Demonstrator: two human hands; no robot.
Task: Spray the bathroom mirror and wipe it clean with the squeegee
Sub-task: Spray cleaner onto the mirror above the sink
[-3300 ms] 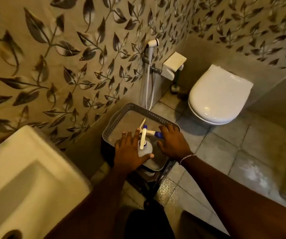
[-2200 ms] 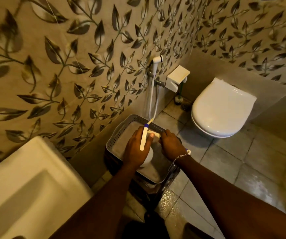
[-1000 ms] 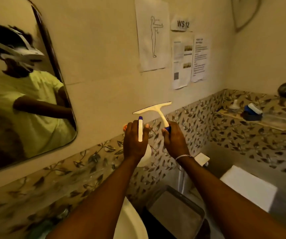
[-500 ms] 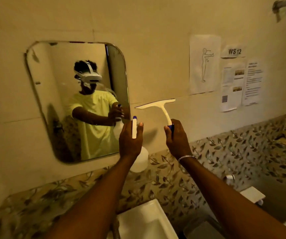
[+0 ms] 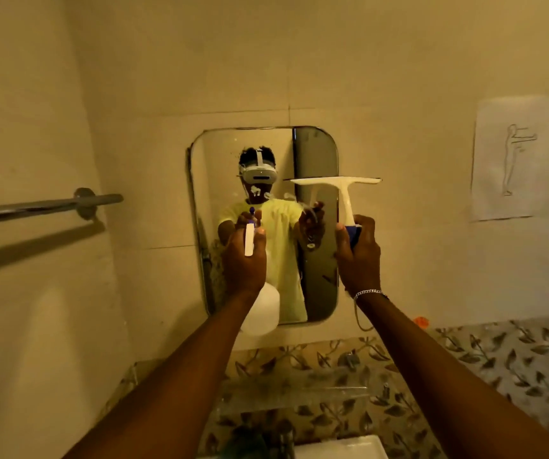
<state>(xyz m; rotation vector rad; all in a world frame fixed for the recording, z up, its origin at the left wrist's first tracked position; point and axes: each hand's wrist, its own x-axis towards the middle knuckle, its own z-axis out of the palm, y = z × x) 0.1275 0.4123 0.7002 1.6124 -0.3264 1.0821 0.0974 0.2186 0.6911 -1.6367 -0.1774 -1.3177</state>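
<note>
The rounded wall mirror (image 5: 223,170) hangs straight ahead and carries a few white smears near its middle. My left hand (image 5: 245,263) is raised in front of its lower part, shut on a white spray bottle (image 5: 261,313) whose nozzle faces the glass. My right hand (image 5: 359,256) grips the blue handle of a white squeegee (image 5: 341,187). The squeegee stands upright with its blade level, in front of the mirror's right edge. Whether the blade touches the glass I cannot tell.
A metal towel bar (image 5: 34,207) juts from the left wall. A glass shelf (image 5: 299,392) and the tap sit below the mirror, above the white sink (image 5: 339,448). Paper sheets (image 5: 508,160) are stuck to the wall on the right.
My view has swung left, so the mirror now sits dead ahead. Both hands have come in front of the glass, still holding the bottle and the squeegee.
</note>
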